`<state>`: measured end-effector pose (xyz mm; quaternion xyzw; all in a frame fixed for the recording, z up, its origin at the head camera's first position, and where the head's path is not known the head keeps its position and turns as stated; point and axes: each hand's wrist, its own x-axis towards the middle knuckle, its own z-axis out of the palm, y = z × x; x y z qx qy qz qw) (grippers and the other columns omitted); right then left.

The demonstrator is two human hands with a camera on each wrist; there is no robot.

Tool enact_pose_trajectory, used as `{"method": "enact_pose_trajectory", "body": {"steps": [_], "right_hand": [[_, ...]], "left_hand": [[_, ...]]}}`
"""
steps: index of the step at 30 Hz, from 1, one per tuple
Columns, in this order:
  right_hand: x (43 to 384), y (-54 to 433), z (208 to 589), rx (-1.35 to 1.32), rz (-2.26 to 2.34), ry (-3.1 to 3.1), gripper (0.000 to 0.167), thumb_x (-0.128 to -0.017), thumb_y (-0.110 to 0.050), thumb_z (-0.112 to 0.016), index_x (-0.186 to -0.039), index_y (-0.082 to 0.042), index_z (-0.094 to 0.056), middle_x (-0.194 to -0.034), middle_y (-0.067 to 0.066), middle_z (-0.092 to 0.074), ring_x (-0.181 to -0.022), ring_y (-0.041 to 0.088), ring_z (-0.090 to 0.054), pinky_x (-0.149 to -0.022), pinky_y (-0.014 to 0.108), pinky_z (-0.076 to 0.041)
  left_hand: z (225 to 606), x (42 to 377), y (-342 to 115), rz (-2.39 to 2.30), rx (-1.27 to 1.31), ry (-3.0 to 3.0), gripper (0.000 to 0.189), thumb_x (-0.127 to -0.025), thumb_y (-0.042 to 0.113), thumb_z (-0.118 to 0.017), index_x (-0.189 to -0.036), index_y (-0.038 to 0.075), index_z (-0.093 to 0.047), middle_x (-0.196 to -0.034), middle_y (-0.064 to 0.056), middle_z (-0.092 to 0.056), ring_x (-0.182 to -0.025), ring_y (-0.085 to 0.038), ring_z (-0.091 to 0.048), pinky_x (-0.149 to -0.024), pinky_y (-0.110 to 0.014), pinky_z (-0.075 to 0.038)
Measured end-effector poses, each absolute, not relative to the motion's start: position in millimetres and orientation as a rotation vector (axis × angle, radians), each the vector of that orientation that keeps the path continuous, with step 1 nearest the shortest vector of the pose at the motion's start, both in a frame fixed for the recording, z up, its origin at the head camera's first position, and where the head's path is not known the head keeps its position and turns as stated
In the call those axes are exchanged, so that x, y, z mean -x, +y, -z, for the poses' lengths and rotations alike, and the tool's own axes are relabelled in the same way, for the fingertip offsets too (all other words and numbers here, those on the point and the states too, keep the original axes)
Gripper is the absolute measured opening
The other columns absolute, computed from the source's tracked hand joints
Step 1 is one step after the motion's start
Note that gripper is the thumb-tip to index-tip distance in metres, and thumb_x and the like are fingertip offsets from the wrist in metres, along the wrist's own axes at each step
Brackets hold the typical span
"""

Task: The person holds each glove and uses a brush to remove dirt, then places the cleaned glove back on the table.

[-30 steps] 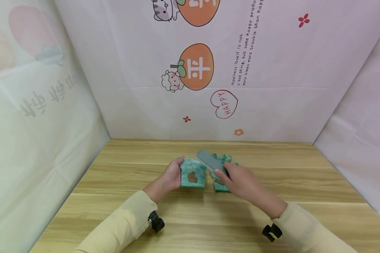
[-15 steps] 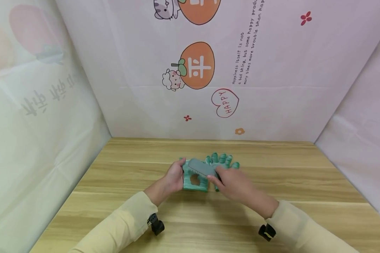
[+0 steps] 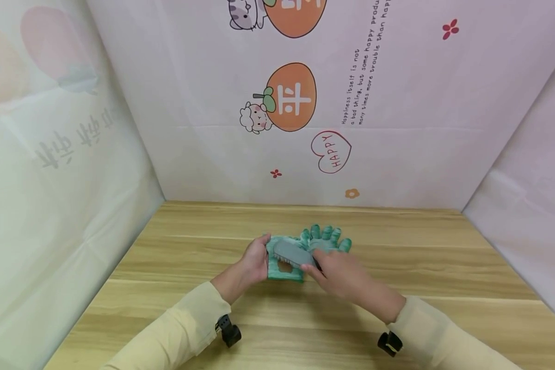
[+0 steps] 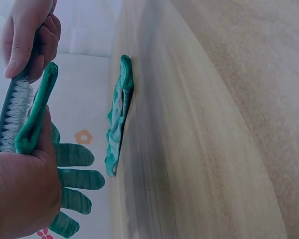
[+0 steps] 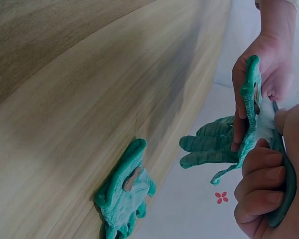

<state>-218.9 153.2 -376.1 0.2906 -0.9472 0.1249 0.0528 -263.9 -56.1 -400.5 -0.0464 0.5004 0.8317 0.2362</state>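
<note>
My left hand holds a green and white work glove above the table, thumb at its edge and fingers behind it. A brown stain shows near its cuff. In my right hand is a grey-green brush, gripped by the handle. Its white bristles face the glove and, in the right wrist view, meet the fabric beside the stain. The glove's fingers hang loose below my left hand. A second matching glove lies on the table, with a brown stain too.
The wood-grain table runs back to a white printed cloth wall. More white cloth hangs at the left and right. A black wrist camera is strapped to the left sleeve, another camera to the right.
The brush has moved left and down from above the lying glove onto the held glove, and partly covers its stain. My left hand has stayed nearly still.
</note>
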Motion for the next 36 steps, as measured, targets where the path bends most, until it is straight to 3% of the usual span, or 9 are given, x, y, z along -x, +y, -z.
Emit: {"method": "enact_pose_trajectory", "body": {"steps": [6,15,25,36], "right_hand": [[219,160,380,-0.968,-0.399,-2.815,0.036,-0.101,-0.043,-0.049,-0.080,-0.013,-0.050,-0.058,-0.007,-0.039,-0.048,0.006,-0.037,-0.046,0.024,-0.034],[213,170,380,-0.962,-0.389,-2.820,0.035,-0.101,-0.043,-0.049,-0.080,-0.015,-0.049,-0.058,-0.008,-0.038,-0.048,0.005,-0.034,-0.045,0.024,-0.032],[213,174,380,-0.938,-0.428,-2.837,0.036,-0.101,-0.044,-0.047,-0.080,-0.015,-0.050,-0.058,-0.008,-0.040,-0.048,0.006,-0.036,-0.046,0.024,-0.034],[216,161,372,-0.857,-0.411,-2.864,0.038,-0.101,-0.048,-0.046,-0.081,-0.015,-0.051,-0.059,-0.007,-0.042,-0.048,0.007,-0.038,-0.045,0.025,-0.034]], "left_hand": [[403,264,-57,-2.327,0.153,1.359,0.038,-0.107,0.034,-0.024,-0.088,0.010,-0.047,-0.074,0.002,-0.056,-0.073,-0.011,-0.057,-0.075,-0.027,-0.049],[405,266,-63,-2.330,0.170,1.384,0.038,-0.106,0.034,-0.022,-0.103,0.006,-0.049,-0.092,-0.003,-0.060,-0.092,-0.015,-0.058,-0.095,-0.035,-0.042],[405,262,-65,-2.314,0.140,1.344,0.041,-0.106,0.035,-0.022,-0.087,0.010,-0.048,-0.072,0.002,-0.060,-0.072,-0.012,-0.059,-0.073,-0.028,-0.048],[409,258,-61,-2.244,0.063,1.358,0.041,-0.107,0.034,-0.019,-0.091,0.011,-0.049,-0.084,0.000,-0.060,-0.084,-0.014,-0.059,-0.082,-0.032,-0.047]]}}
